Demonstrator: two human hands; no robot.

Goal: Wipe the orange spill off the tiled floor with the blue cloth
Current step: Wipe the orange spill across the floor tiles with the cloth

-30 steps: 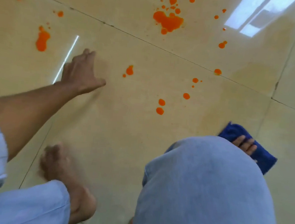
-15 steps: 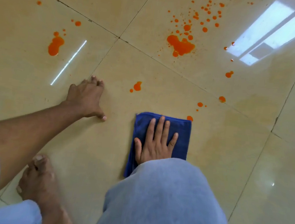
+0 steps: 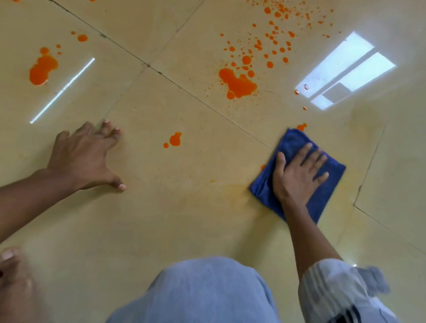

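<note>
The folded blue cloth (image 3: 331, 183) lies flat on the beige tiled floor (image 3: 175, 222) at the right. My right hand (image 3: 295, 176) presses down on it, fingers spread. My left hand (image 3: 86, 155) is planted on the floor at the left, fingers apart and holding nothing. Orange spill shows as a large puddle (image 3: 236, 83) with many droplets above it, a blotch at the far left (image 3: 43, 66), a small spot (image 3: 175, 139) between my hands, and a drop (image 3: 301, 127) at the cloth's top corner. A faint orange smear (image 3: 235, 191) lies left of the cloth.
My knee in light blue trousers (image 3: 202, 302) fills the bottom centre. My bare left foot (image 3: 2, 287) rests at the bottom left. A bright window reflection (image 3: 343, 69) glares on the tiles at the upper right. Dark grout lines cross the floor.
My right hand has slid the blue cloth to the right and away from my knee, leaving a faint orange smear where drops were. My left hand stays planted.
</note>
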